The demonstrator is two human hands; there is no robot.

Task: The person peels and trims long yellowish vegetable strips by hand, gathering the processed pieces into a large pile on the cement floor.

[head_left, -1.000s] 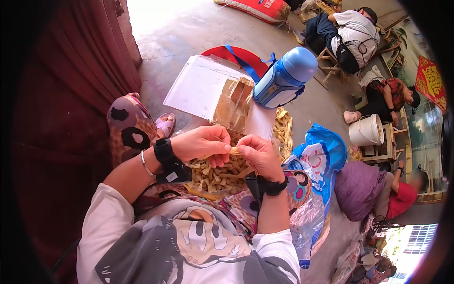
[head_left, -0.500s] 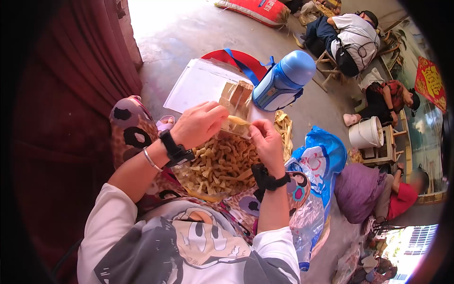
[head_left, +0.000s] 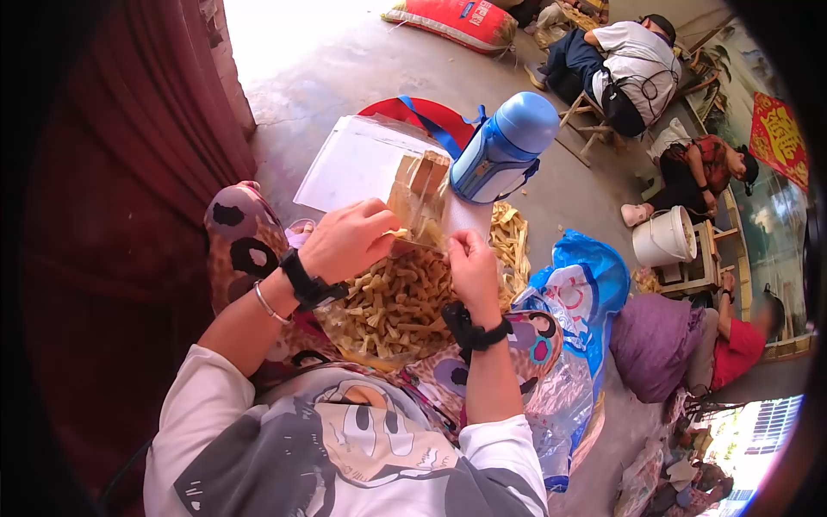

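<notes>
- Head view, looking down: a seated person's lap holds a clear plastic bag heaped with pale tan, bone-shaped pieces
- The left hand sits at the bag's upper rim, fingers curled and pinching the edge of a small clear packet of the same tan pieces, which stands upright just above the heap
- The right hand meets it from the other side, fingers pressed together on the packet's lower edge; both wrists wear black bands
- Compared with a second ago, the hands have risen from the heap, where they met low and close to the body, to the packet, and the heap now shows uncovered; I judge that the work has gone from picking pieces to putting them into the packet
- Beyond the hands, on the concrete floor, lie a white sheet and a blue bottle on its side; a blue printed bag lies to the right
- Other people sit at the far right, near a white bucket
</notes>
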